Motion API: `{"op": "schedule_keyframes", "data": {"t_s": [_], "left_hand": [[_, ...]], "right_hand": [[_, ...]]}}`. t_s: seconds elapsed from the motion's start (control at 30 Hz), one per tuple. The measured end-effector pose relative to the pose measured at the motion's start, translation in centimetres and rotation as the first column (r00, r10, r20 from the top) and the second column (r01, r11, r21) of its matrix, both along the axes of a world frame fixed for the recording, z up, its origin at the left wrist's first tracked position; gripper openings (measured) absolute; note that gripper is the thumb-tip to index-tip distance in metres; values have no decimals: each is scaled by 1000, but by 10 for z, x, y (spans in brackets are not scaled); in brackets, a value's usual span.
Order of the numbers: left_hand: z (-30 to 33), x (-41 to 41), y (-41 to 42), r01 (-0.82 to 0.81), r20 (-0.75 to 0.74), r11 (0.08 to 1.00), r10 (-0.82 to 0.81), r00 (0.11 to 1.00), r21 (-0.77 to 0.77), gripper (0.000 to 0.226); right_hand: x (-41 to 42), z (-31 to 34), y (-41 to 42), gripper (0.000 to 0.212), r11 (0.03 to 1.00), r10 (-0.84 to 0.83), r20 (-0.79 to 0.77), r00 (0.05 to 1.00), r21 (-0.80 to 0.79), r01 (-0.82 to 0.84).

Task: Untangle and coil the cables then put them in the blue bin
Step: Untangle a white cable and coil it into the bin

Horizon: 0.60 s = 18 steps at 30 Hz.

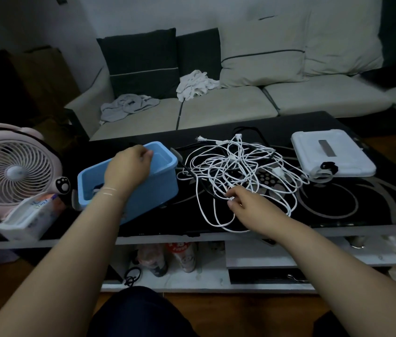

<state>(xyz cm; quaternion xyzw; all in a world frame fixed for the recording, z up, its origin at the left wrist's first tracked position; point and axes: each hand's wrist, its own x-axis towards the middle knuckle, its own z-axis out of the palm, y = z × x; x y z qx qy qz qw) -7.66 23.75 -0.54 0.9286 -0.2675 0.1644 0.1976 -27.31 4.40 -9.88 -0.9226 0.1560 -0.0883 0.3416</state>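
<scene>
Right hand [245, 203] pinches a white strand at the near edge of the tangle [236, 171], fingers curled round it. Left hand [128, 166] reaches over the bin [143, 190], fingers curled at its far rim; whether they grip the rim or only rest there I cannot tell.

That tangle lies in the middle of the counter [338, 210], just right of the bin: loops of white cable crossing one another, with a black cable [248, 129] threaded through and two plugs at its far side. Nothing looks coiled yet, so I'd say the untangling has barely begun. Next, as I judge it, comes finding a free end, likely a plug, and drawing that one cable out loop by loop without tightening the knots.

Tilted and blue, the bin has something small and dark in its near left corner, mostly hidden by the wrist; I cannot say what it is.

Farther right sits a white lid [331, 154] with a short cord against its near edge. A fan [12, 166] stands at the left, with a white box [29, 217] before it. Behind is a sofa [216, 108].
</scene>
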Motion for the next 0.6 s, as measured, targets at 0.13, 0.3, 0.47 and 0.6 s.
{"op": "schedule_keyframes", "data": {"t_s": [0.13,0.3,0.47,0.6], "left_hand": [[-8,-41,-36,192,-68,975,-200,977,-110,24],[-51,-66,-60,216,-368,976,-188,911,38,52],[-88,-64,-68,49,-568,998,-55,821,-27,56],[-90,-58,-76,30,-638,961,-207,742,-276,15]], "right_hand": [[3,0,-12,32,991,-127,-6,992,-33,127],[3,-1,-25,32,983,-176,-25,984,-64,174],[1,-5,-26,35,983,-156,-38,987,-108,151],[2,-5,-24,39,983,-130,-55,990,-137,122]]}}
